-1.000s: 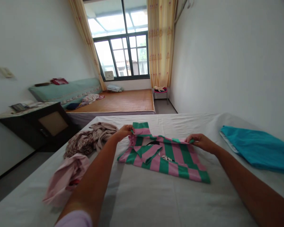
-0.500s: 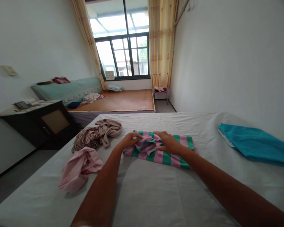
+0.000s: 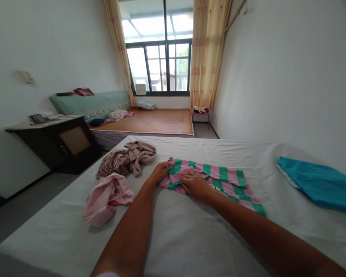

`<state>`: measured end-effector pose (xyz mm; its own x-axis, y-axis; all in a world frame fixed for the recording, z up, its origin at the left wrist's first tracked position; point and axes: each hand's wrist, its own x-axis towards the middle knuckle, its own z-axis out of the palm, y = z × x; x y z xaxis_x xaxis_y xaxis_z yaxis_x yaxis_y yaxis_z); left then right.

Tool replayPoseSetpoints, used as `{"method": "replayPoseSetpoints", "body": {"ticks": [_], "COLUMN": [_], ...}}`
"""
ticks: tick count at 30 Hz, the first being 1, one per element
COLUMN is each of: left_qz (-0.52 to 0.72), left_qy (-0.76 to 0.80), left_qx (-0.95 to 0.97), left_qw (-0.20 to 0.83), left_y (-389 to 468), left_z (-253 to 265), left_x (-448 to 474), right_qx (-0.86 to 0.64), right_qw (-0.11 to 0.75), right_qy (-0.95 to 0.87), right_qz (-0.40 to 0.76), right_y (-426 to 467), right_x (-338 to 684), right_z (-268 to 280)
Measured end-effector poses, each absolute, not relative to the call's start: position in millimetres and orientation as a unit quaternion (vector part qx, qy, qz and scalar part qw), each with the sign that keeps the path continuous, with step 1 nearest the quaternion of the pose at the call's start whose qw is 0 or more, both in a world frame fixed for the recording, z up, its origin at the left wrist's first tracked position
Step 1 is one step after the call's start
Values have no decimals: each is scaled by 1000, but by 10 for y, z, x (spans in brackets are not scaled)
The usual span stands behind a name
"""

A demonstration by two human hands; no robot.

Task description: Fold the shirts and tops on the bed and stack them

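A pink-and-green striped garment (image 3: 223, 175) lies partly folded across the middle of the white sheet. Its left end is between the fingers of my left hand (image 3: 162, 171), which are closed at the edge. My right hand (image 3: 195, 185) rests on the near left part of the cloth, fingers curled down and gripping a bit of it. Right of that hand, the folded flap has parted and shows a small white print (image 3: 215, 187). My right forearm covers some of the near edge.
To the left lie a crumpled pink garment (image 3: 108, 198), a brown-and-white patterned cloth (image 3: 113, 164) and a taupe garment (image 3: 142, 154). A folded teal cloth (image 3: 317, 182) lies at the right. Beyond are a mat-covered bed (image 3: 158, 121) and a dark cabinet (image 3: 53, 148).
My right hand has moved left and nearer over the striped garment. The bunched cloth between my hands is flatter, and the right end now spreads open toward me. The camera has turned slightly left.
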<state>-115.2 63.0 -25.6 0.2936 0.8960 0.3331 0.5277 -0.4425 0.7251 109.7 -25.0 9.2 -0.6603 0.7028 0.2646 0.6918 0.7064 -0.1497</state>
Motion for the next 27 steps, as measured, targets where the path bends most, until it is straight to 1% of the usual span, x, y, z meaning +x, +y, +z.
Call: {"method": "replayPoseSetpoints", "body": {"ticks": [3, 6, 10, 14, 17, 18, 20, 22, 23, 25, 27], "left_qz": [362, 382, 403, 386, 345, 321, 263, 202, 178, 147, 144], "left_qy": [447, 444, 501, 505, 443, 425, 427, 467, 488, 509, 513], "left_qx": [777, 773, 748, 767, 824, 843, 863, 859, 852, 845, 844], "left_qw": [257, 245, 165, 86, 72, 68, 61, 58, 61, 68, 67], "left_y": [604, 587, 579, 526, 460, 442, 421, 425, 435, 461, 480], "left_z": [-234, -235, -196, -59, -9, -22, -88, -178, -218, -273, -292], "left_x": [-1154, -1137, -1089, -948, -777, -729, -676, -689, -713, -768, -805], "right_qx": [-464, -568, -600, -577, -524, -495, -436, -401, -399, -410, -418], "right_qw": [236, 316, 336, 337, 322, 300, 227, 155, 133, 122, 127], "right_qy": [-852, -757, -724, -743, -787, -814, -868, -899, -903, -900, -895], "right_qz": [58, 66, 54, 43, 47, 54, 71, 82, 84, 87, 93], "right_y": [-85, 274, 717, 803, 651, 572, 390, 203, 115, -42, -171], "right_x": [1090, 1227, 1569, 1755, 1686, 1646, 1584, 1575, 1591, 1653, 1739], "right_z": [99, 130, 119, 71, 29, 4, -68, -152, -190, -237, -232]}}
